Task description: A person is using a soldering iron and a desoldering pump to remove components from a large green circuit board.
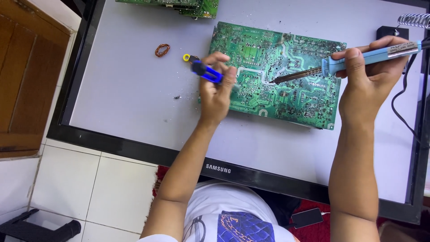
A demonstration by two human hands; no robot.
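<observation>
Far to the left: a brown wooden door [20,76] above white floor tiles [89,188], with a dark object [40,229] in the bottom corner. Next, the black frame [112,145] of a flat screen lying face up as a work surface, its pale grey panel [125,89] carrying a small coil of copper-coloured wire [162,49] and a tiny dark scrap [177,97] nearer the front edge. At the top edge, part of another green board [188,6], cut off by the view. Further right, the left hand [218,87], fingers curled shut around a blue-handled tool [205,71] with a yellow ring end [186,57], resting at the left edge of the large green circuit board [277,67]. Lying flat on the panel, solder side up, right of centre, that board. Touching its middle, the dark tip of a soldering iron [371,56], slanting down from the upper right. Wrapped closed around the iron's light blue grip, the right hand [365,83], thumb on top. Beyond, a spiral metal stand [414,20] on a black base at the top right corner, and a black cable [403,112] looping down the right side. Below, between the forearms, a white printed shirt [224,210]; beside it, a dark phone [307,218] on red cloth [318,231].
</observation>
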